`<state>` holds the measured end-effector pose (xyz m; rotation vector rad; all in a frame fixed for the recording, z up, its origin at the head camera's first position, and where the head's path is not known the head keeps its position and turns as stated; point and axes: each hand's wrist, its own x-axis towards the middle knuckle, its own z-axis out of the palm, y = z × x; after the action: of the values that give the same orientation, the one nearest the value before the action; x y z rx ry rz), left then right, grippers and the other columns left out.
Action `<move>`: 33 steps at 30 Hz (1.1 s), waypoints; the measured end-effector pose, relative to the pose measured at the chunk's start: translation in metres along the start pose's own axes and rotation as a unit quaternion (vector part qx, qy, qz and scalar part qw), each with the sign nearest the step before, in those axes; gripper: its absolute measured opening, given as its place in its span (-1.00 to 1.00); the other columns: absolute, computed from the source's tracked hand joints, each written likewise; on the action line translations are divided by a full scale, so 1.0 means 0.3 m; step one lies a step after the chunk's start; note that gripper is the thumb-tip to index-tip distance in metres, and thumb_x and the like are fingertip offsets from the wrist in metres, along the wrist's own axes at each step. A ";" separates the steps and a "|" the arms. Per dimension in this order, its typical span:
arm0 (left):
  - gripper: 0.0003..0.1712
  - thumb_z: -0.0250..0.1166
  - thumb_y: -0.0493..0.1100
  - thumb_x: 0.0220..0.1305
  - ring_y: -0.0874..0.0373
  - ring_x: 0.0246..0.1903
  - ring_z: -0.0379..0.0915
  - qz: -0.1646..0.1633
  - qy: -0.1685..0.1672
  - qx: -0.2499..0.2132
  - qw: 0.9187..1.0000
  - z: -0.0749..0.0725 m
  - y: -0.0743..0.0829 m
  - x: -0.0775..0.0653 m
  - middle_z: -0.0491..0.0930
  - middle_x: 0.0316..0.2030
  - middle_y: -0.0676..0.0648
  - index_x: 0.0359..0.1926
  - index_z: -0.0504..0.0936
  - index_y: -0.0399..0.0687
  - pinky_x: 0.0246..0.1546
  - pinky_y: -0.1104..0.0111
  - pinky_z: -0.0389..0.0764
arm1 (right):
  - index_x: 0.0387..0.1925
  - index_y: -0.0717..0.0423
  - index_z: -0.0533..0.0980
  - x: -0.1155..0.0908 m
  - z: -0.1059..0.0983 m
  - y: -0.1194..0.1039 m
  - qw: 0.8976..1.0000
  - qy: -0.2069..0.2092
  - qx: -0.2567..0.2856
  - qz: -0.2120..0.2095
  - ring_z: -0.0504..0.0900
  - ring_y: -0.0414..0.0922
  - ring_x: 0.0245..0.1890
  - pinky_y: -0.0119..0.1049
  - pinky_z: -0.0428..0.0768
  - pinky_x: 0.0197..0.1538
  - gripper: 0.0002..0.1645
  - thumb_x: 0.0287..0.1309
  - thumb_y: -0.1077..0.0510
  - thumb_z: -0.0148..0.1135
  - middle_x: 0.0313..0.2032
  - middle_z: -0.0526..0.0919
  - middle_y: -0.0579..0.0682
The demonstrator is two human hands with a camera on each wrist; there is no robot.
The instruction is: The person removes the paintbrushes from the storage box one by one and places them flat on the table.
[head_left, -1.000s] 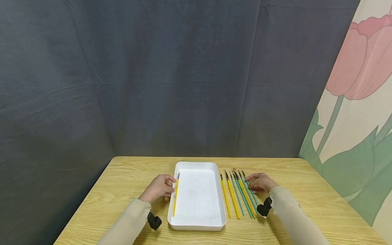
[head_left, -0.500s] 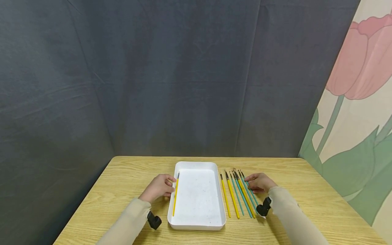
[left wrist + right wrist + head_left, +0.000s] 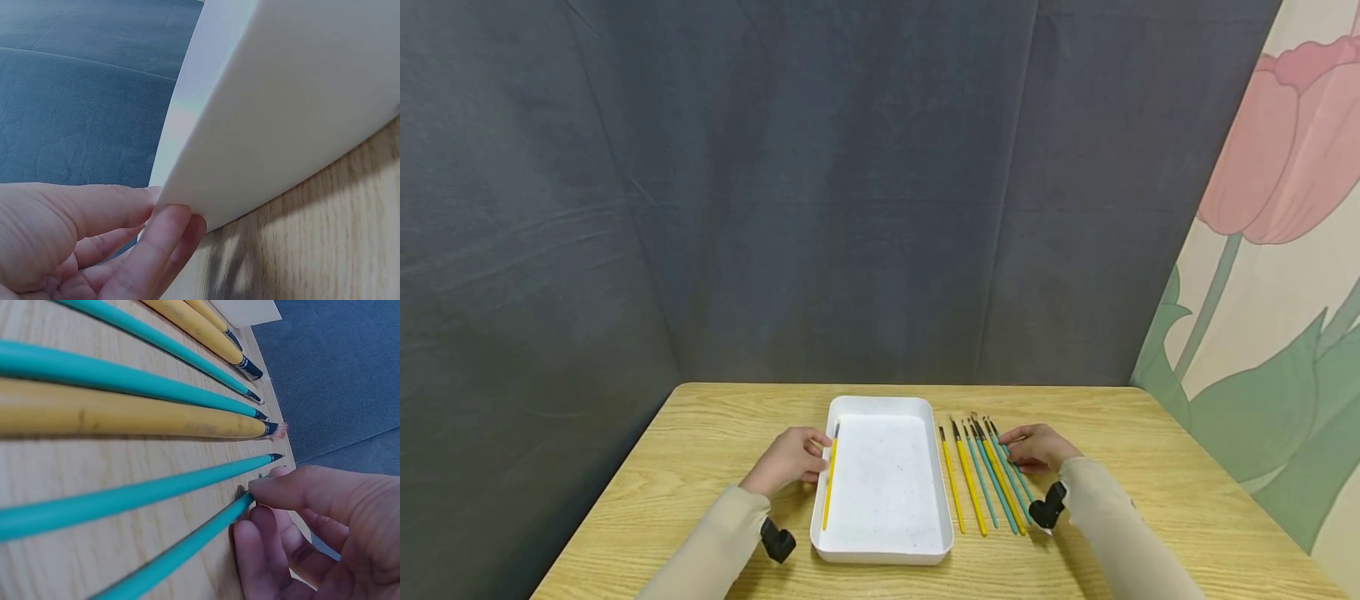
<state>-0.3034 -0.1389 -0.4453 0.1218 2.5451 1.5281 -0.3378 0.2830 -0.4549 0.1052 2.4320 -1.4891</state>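
Observation:
My left hand (image 3: 790, 460) pinches the left rim of a white rectangular tray (image 3: 887, 553); in the left wrist view the thumb lies over the rim and fingers press the outer wall (image 3: 269, 131). Inside the tray, along its left side, lies a thin yellow paintbrush (image 3: 831, 483). To the right of the tray, my right hand (image 3: 1039, 447) pinches the rightmost teal paintbrush (image 3: 187, 544) near its bristle end, which the fingers partly hide. Another teal paintbrush (image 3: 137, 490) lies just beside it, apart from the fingers.
Several yellow and teal paintbrushes lie in a row between the tray and my right hand, among them a thick yellow paintbrush (image 3: 137, 415). They rest on a wooden table (image 3: 722, 417). A dark curtain (image 3: 850, 208) hangs behind, and a tulip-patterned panel (image 3: 1262, 292) stands at right.
The bristle end of the rightmost teal paintbrush has shifted slightly left, closer to its neighbour. Both hands stay in nearly the same place, and the tray has not moved.

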 end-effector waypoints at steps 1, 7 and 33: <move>-0.64 0.33 -0.44 0.12 0.10 -0.44 0.52 0.000 0.000 0.000 1.000 0.000 -0.001 0.000 0.47 -0.30 -0.17 -0.01 0.56 -0.33 -0.39 0.30 0.69 | 0.03 0.38 0.50 0.000 -0.001 0.000 1.000 -0.001 0.001 0.000 0.56 -0.22 -0.54 -0.33 0.63 -0.42 -0.60 0.11 0.40 0.19 -0.44 0.65 -0.02; -0.64 0.33 -0.45 0.11 0.10 -0.44 0.52 0.000 0.000 0.000 1.000 0.002 0.000 -0.003 0.47 -0.31 -0.17 -0.02 0.56 -0.33 -0.39 0.30 0.69 | 0.05 0.38 0.49 0.002 -0.005 0.003 1.000 -0.005 0.005 -0.001 0.59 -0.22 -0.52 -0.32 0.64 -0.41 -0.61 0.14 0.38 0.19 -0.41 0.67 -0.02; -0.64 0.32 -0.45 0.12 0.10 -0.43 0.52 0.002 -0.004 -0.006 1.000 -0.002 -0.001 0.002 0.48 -0.31 -0.17 -0.02 0.56 -0.35 -0.40 0.29 0.69 | 0.31 0.42 0.22 -0.011 -0.044 -0.076 0.990 -0.086 0.088 -0.073 0.61 -0.23 -0.25 -0.26 0.66 -0.03 -0.40 0.36 0.20 0.09 -0.15 0.61 -0.03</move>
<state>-0.3040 -0.1394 -0.4453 0.1327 2.5316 1.5402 -0.3421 0.2844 -0.4287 -0.1623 2.2105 -1.6986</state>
